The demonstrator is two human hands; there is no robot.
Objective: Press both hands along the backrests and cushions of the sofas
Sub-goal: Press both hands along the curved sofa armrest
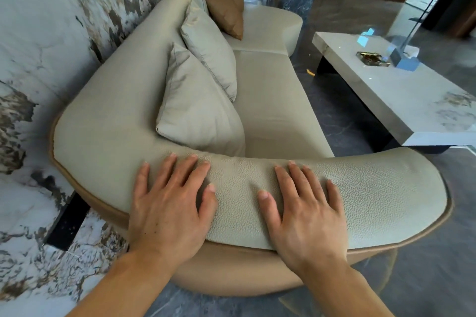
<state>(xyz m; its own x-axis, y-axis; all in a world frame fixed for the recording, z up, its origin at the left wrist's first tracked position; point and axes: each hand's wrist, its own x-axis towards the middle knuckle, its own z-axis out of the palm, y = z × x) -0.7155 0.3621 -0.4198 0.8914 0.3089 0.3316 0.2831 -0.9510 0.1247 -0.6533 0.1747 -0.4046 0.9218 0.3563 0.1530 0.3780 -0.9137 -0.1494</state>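
Fingers (180, 170) spread apart and lying flat, a person's left hand (167, 208) and right hand (306, 211) press palm-down side by side, a little apart, on the curved padded end (257, 188) of a pale beige sofa (270, 100); neither hand grips anything. Pebbled leather dimples slightly between the two thumbs. Beyond the fingertips, two matching beige cushions (198, 110) lean against the long backrest (123, 80), with a brown cushion (228, 5) propped farther along. Tan piping (401, 242) edges the padded end above a tan base. Veined marble wall panelling (38, 59) runs close behind the backrest on the left. To the right, across a strip of dark polished floor (342, 110), stands a low stone worktop (401, 92) carrying an ashtray (372, 58) and a blue-tinted box (407, 58). Floor space lies open around the sofa's rounded near corner on the right.
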